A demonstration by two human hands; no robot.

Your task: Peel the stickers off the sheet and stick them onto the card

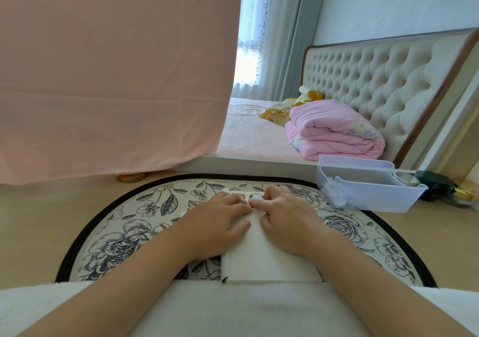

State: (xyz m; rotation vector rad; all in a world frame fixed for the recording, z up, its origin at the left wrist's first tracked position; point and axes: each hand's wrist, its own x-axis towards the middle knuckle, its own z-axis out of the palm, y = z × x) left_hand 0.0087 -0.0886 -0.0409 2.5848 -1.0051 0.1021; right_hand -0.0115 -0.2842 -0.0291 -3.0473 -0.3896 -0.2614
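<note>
A white card [261, 256] lies lengthwise on the floral mat [129, 233] in front of me. At its far end a sticker sheet [256, 196] with small cartoon stickers shows just past my fingers. My left hand [220, 222] rests palm down on the card's left side, holding the sheet's near edge down with its fingertips. My right hand [283, 220] lies on the right side with its fingers curled. Its index fingertip meets the left fingertips at the sheet's edge. Whether a sticker is pinched between them is hidden.
A clear plastic bin [368, 189] with small white items stands at the right rear of the mat. Beside it are dark and gold jars [440, 184]. A pink cloth [111, 77] hangs at the left with a gold lid [131, 177] below it. A bed [259, 134] is behind.
</note>
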